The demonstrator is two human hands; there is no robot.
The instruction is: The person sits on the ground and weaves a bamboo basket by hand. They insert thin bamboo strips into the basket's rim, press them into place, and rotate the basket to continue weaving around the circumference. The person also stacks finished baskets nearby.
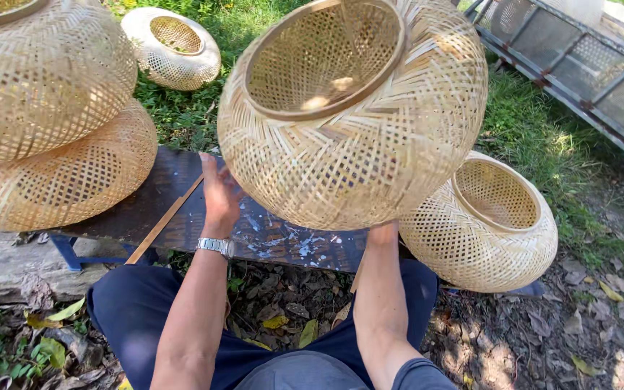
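Your right hand [383, 232] is reaching under the big woven bamboo basket [352, 115], its fingers hidden, so I cannot tell its grip. Your left hand [219, 193], a wristwatch [215, 246] below it, is resting open-palmed against the basket's side above the dark bench [182, 209]. Beyond, more baskets are sitting: one at right [479, 222], two stacked at left [45, 115], another on the grass [172, 47].

You have two bare arms with no long sleeves. Your left hand [219, 193] has a shiny silver wristwatch [215, 246] with a metal band on the wrist. Your right hand is hidden. You wear dark blue trousers [136, 307]. A bit of grey shirt [305, 373] shows at the bottom.
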